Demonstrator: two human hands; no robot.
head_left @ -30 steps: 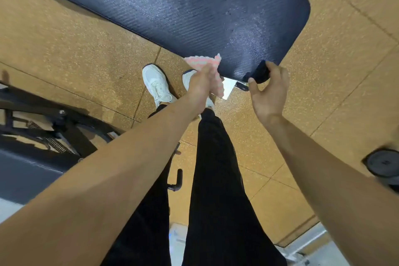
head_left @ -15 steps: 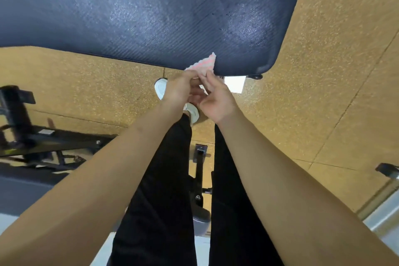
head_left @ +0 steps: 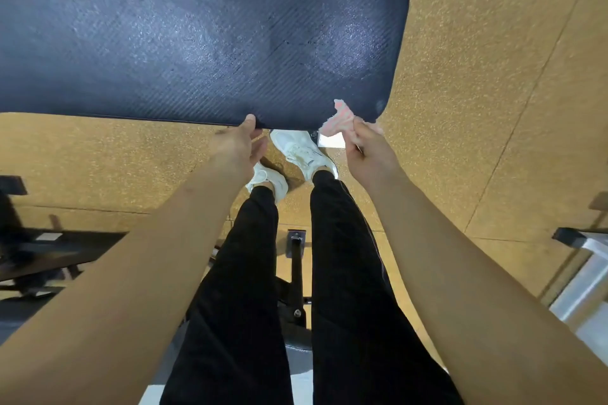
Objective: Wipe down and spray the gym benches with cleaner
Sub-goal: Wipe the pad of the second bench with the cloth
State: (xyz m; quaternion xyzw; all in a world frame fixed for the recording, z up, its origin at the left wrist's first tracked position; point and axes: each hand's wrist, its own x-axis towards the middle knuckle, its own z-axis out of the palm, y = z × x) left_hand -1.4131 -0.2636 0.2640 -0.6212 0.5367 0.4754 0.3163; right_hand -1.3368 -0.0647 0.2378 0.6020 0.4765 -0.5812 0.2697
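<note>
- 2 hands sit at the near edge of the bench pad [head_left: 197, 36]. The left hand [head_left: 238, 146] is loosely open, thumb touching that edge, holding nothing. The right hand [head_left: 370, 149] pinches a crumpled pink cloth [head_left: 339, 120] at the near right corner.
- Best to spread the cloth flat, then wipe in overlapping strokes.
- Pad: dark, ribbed, patchily glistening, probably wet.
</note>
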